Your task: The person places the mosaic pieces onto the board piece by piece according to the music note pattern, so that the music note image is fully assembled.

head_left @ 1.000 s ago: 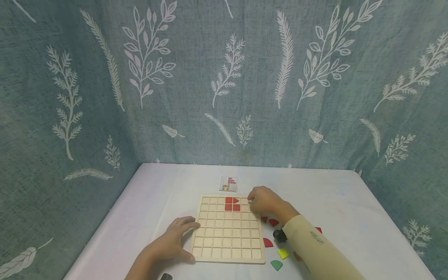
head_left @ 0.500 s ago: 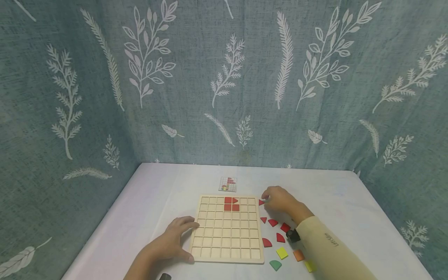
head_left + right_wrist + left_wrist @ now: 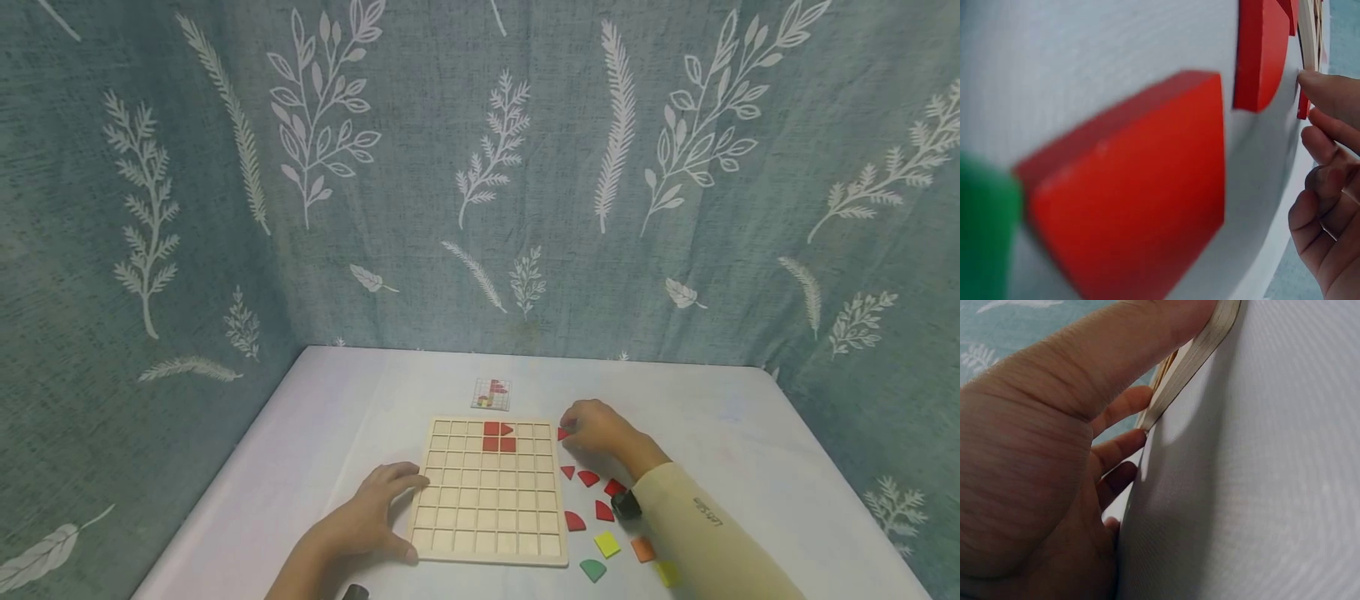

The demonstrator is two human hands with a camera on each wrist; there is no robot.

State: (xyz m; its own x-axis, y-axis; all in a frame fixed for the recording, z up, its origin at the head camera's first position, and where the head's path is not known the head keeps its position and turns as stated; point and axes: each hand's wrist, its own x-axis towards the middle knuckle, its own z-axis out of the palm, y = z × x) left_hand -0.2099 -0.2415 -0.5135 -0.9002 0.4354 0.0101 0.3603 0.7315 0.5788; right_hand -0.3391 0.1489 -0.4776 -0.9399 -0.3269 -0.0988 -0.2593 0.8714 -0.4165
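My left hand (image 3: 375,517) rests at the left side of a wooden grid board (image 3: 487,500), fingertips on its edge and thumb at its near-left corner. In the left wrist view, the fingers (image 3: 1125,450) are spread and lightly bent along the board's edge (image 3: 1200,353). Beyond the board's upper right edge, my right hand (image 3: 596,427) pinches a small red triangle piece (image 3: 562,434) between thumb and forefinger. The right wrist view shows that red piece (image 3: 1303,105) at the fingertips, partly hidden. Red squares (image 3: 491,444) and a red triangle (image 3: 506,430) sit in cells near the board's top.
A small picture card (image 3: 491,394) lies behind the board. Right of the board are a red triangle (image 3: 567,472), several red rounded pieces (image 3: 575,521), a yellow square (image 3: 607,544), an orange square (image 3: 642,549) and a green rounded piece (image 3: 593,570). A patterned curtain (image 3: 480,167) hangs behind the white table.
My right hand has moved right, from over the board's upper right corner to just outside its edge, where it meets a red triangle. The left hand stays put.
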